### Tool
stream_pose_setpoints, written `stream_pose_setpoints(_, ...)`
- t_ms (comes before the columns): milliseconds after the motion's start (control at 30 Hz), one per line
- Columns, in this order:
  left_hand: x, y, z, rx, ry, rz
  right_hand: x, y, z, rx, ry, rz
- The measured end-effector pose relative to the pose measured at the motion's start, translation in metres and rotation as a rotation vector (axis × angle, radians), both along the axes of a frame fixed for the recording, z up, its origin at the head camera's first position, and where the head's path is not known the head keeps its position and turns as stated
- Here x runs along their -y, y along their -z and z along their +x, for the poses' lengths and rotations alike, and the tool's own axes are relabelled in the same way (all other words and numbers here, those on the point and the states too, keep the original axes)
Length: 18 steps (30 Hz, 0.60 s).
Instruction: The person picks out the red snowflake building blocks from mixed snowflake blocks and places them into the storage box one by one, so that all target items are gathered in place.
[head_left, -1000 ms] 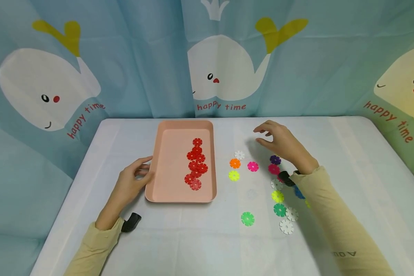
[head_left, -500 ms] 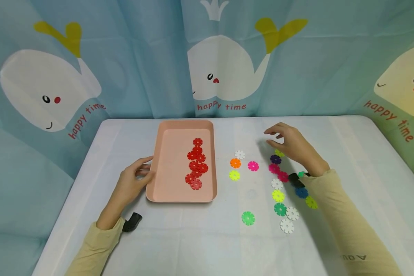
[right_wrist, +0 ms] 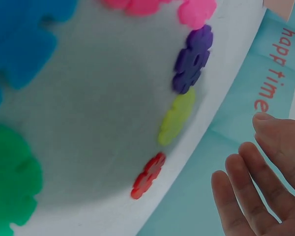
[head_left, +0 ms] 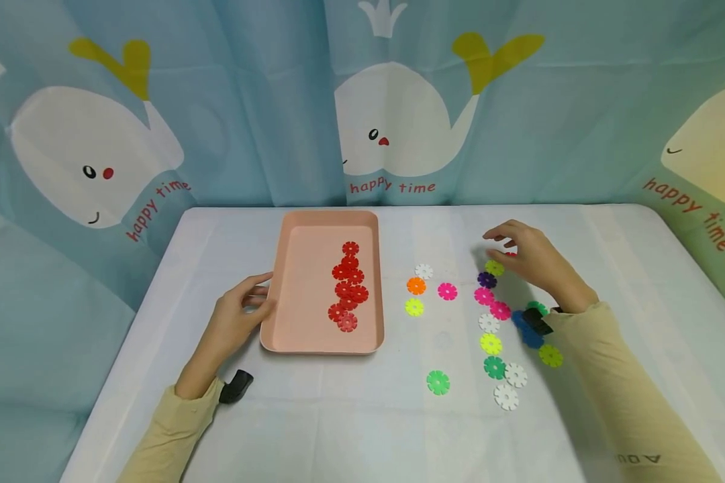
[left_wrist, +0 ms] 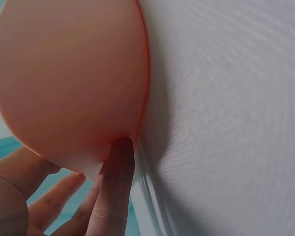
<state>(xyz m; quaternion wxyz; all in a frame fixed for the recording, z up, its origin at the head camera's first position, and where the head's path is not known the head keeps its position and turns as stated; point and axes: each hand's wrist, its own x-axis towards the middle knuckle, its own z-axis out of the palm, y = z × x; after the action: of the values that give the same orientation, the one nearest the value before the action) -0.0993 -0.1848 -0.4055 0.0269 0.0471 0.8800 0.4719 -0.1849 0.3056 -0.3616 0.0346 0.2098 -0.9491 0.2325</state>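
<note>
My left hand (head_left: 235, 308) rests against the left side of a pink tray (head_left: 280, 268), its fingertips touching the outer wall and rim in the left wrist view. Several red notched discs (head_left: 350, 293) lie overlapping in the tray's right half. My right hand (head_left: 528, 255) hovers over the table's far right, fingers loosely bent and holding nothing. Beneath it lies a red disc (right_wrist: 148, 176), mostly hidden by the hand in the head view. Close by are a yellow-green disc (head_left: 494, 267) and a purple disc (head_left: 487, 280).
Between tray and right arm lie loose discs: orange (head_left: 416, 286), pink (head_left: 448, 291), white (head_left: 506, 396) and green (head_left: 438, 382) among them. Blue discs (head_left: 532, 337) sit partly under the right wrist's black camera (head_left: 538, 321). A whale-print curtain (head_left: 248, 134) stands behind the table.
My right hand has moved to the right, away from the tray, uncovering more discs on the table. The left hand stays at the tray, and the red discs inside have not changed.
</note>
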Motion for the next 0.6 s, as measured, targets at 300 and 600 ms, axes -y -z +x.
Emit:
stream_pose_setpoints(300,0.001,-0.001,-0.001,0.0,-0.005,-0.001,-0.007,0.003,-0.001,0.035,0.027,0.002)
stream_pose_setpoints(600,0.0,-0.001,-0.001,-0.011,-0.007,0.004,-0.014,0.007,-0.005,0.14,0.076,0.032)
